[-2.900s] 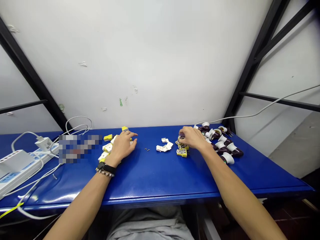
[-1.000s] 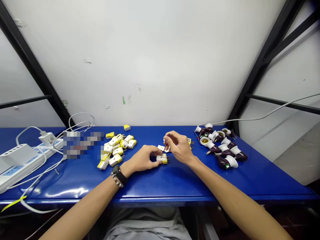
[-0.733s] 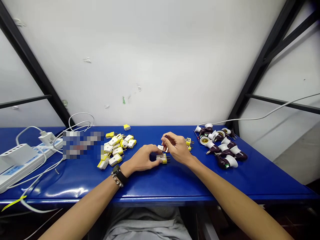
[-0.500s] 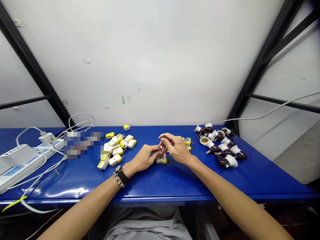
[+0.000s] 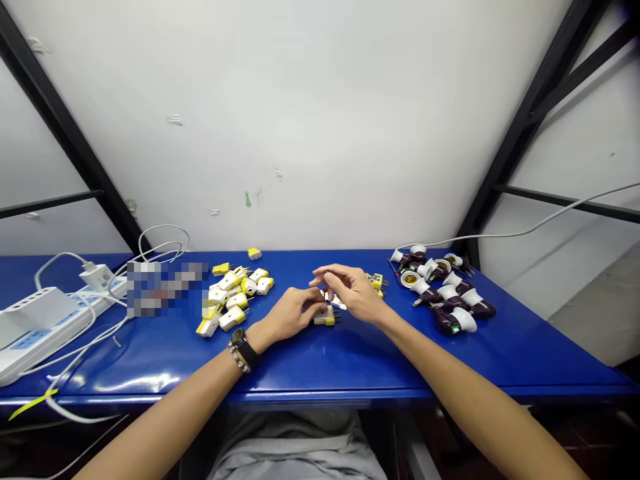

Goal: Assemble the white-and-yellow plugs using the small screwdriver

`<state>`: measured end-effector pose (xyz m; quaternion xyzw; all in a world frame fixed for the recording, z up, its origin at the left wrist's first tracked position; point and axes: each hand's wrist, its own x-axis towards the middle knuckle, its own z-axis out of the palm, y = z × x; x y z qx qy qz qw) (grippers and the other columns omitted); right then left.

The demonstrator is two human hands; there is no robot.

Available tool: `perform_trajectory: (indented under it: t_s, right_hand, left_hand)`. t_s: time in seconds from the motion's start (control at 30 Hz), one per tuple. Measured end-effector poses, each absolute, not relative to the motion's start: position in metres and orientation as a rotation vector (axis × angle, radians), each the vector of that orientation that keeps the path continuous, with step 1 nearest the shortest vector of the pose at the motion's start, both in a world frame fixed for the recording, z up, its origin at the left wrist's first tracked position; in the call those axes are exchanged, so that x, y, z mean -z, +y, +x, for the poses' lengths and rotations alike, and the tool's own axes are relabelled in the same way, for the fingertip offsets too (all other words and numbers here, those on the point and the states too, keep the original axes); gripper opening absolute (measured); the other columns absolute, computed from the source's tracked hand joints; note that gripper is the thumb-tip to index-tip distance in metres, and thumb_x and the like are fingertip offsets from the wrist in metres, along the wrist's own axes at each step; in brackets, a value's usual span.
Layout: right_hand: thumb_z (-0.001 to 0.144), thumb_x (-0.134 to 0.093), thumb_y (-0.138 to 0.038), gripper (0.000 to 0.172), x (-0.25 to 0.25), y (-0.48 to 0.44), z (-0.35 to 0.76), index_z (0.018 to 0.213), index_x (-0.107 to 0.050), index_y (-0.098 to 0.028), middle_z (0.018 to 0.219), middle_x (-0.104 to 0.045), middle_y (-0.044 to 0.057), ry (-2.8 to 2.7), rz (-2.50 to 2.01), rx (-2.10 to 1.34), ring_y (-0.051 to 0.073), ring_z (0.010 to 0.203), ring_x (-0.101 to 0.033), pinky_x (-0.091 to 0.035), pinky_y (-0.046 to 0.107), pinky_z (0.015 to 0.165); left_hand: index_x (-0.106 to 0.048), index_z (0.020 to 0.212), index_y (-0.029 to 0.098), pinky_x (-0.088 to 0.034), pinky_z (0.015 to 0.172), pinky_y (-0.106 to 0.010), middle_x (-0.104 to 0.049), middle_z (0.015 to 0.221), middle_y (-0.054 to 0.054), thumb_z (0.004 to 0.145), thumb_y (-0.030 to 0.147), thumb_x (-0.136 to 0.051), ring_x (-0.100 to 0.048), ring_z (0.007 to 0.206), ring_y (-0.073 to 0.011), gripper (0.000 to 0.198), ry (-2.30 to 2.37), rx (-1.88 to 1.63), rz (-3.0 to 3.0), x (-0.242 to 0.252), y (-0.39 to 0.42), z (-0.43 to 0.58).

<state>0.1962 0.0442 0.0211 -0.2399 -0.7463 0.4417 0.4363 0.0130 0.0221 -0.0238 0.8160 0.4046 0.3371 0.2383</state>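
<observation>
My left hand (image 5: 296, 312) has thumb and fingers pinched together at a white and yellow electrical plug (image 5: 324, 317) low over the blue tabletop, its metal pins pointing right. Just above it, my right hand (image 5: 350, 291) hovers with fingers curved and apart. A small dark-red piece (image 5: 325, 292) shows beneath those fingers, too hidden to name. A white piece (image 5: 339, 303) lies under the right palm, partly covered. Other yellow plug parts (image 5: 377, 283) sit beyond my right hand.
A pile of white and yellow plugs (image 5: 230, 297) lies left of my hands. Several dark purple lamp holders (image 5: 450, 300) with white sockets lie right. A power strip (image 5: 23, 353) and white cables stand far left. Black frame posts (image 5: 480, 207) flank the white wall.
My right fingers have loosened and spread apart from their earlier pinch on a dark piece. The white piece beneath that hand now shows. My left hand has stayed at the plug.
</observation>
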Motion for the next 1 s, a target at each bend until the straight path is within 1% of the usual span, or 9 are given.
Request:
perform_trajectory:
  t_s: [0.1,0.17,0.33,0.43,0.53,0.6,0.73,0.83,1.0]
  right_hand:
    - [0.082,-0.073,-0.047,0.028,-0.0168,0.0448,0.1943,0.090,-0.071,-0.020,0.076,-0.071,0.003,-1.729,-0.653,-1.005,0.014,0.055,-0.060,-0.052,0.026,0.055]
    - [0.086,-0.068,-0.046,0.027,-0.0162,0.0443,0.1937,0.085,-0.070,-0.019,0.075,-0.071,0.003,-1.735,-0.657,-0.965,0.013,0.054,-0.060,-0.051,0.026,0.053]
    - [0.099,-0.047,-0.045,0.034,-0.0213,0.0429,0.1955,0.107,-0.068,-0.020,0.093,-0.074,0.005,-1.882,-0.586,-1.103,0.011,0.059,-0.059,-0.051,0.024,0.057]
    - [0.096,-0.055,-0.045,0.033,-0.0205,0.0426,0.1956,0.114,-0.064,-0.021,0.096,-0.072,0.004,-1.887,-0.581,-1.093,0.011,0.062,-0.060,-0.052,0.024,0.059]
    - [0.090,-0.064,-0.043,0.026,-0.0177,0.0420,0.1945,0.103,-0.065,-0.020,0.084,-0.069,0.001,-1.846,-0.645,-0.964,0.012,0.060,-0.060,-0.051,0.024,0.059]
    - [0.095,-0.058,-0.042,0.023,-0.0172,0.0416,0.1943,0.096,-0.064,-0.020,0.079,-0.066,0.001,-1.868,-0.660,-0.927,0.011,0.058,-0.058,-0.049,0.024,0.057]
    - [0.102,-0.042,-0.039,0.031,-0.0189,0.0417,0.1952,0.107,-0.063,-0.018,0.086,-0.067,0.003,-1.954,-0.608,-0.968,0.011,0.058,-0.057,-0.048,0.024,0.056]
    - [0.099,-0.050,-0.041,0.031,-0.0188,0.0421,0.1954,0.118,-0.060,-0.018,0.092,-0.068,0.003,-1.966,-0.611,-0.976,0.011,0.062,-0.059,-0.049,0.024,0.060]
    - [0.101,-0.046,-0.038,0.025,-0.0163,0.0422,0.1950,0.108,-0.060,-0.018,0.080,-0.065,0.001,-1.936,-0.667,-0.958,0.010,0.057,-0.056,-0.048,0.023,0.057]
  left_hand:
    - [-0.066,0.084,0.018,-0.052,0.070,-0.024,-0.073,0.081,-0.003,0.096,0.029,-0.054,-0.068,0.071,-0.0154,0.021,1.124,-0.946,2.244,0.0227,0.0205,0.0151]
    - [-0.066,0.084,0.018,-0.053,0.071,-0.025,-0.073,0.082,-0.003,0.095,0.028,-0.055,-0.069,0.072,-0.0156,0.019,1.114,-0.968,2.229,0.0213,0.0188,0.0163]
    - [-0.071,0.092,0.018,-0.055,0.076,-0.026,-0.075,0.087,-0.004,0.097,0.024,-0.050,-0.069,0.078,-0.0160,0.023,1.041,-1.023,2.208,0.0201,0.0170,0.0173]
    - [-0.070,0.090,0.017,-0.056,0.073,-0.026,-0.075,0.083,-0.004,0.096,0.027,-0.052,-0.069,0.074,-0.0159,0.021,1.060,-1.078,2.164,0.0227,0.0187,0.0179]
    - [-0.066,0.087,0.017,-0.056,0.068,-0.025,-0.073,0.078,-0.002,0.093,0.033,-0.060,-0.068,0.068,-0.0147,0.018,1.072,-1.126,2.102,0.0249,0.0199,0.0185]
    - [-0.067,0.092,0.016,-0.057,0.068,-0.025,-0.073,0.083,-0.003,0.092,0.032,-0.061,-0.068,0.070,-0.0147,0.017,1.050,-1.113,2.086,0.0251,0.0198,0.0184]
    - [-0.070,0.095,0.015,-0.056,0.072,-0.025,-0.075,0.086,-0.004,0.095,0.027,-0.055,-0.069,0.075,-0.0154,0.020,1.013,-1.098,2.098,0.0253,0.0197,0.0184]
    - [-0.069,0.087,0.014,-0.055,0.068,-0.025,-0.073,0.078,-0.003,0.093,0.029,-0.060,-0.067,0.068,-0.0143,0.018,1.040,-1.154,2.072,0.0263,0.0208,0.0202]
    - [-0.068,0.093,0.015,-0.056,0.072,-0.027,-0.074,0.085,-0.004,0.091,0.030,-0.063,-0.068,0.074,-0.0164,0.016,1.015,-1.153,2.109,0.0255,0.0213,0.0205]
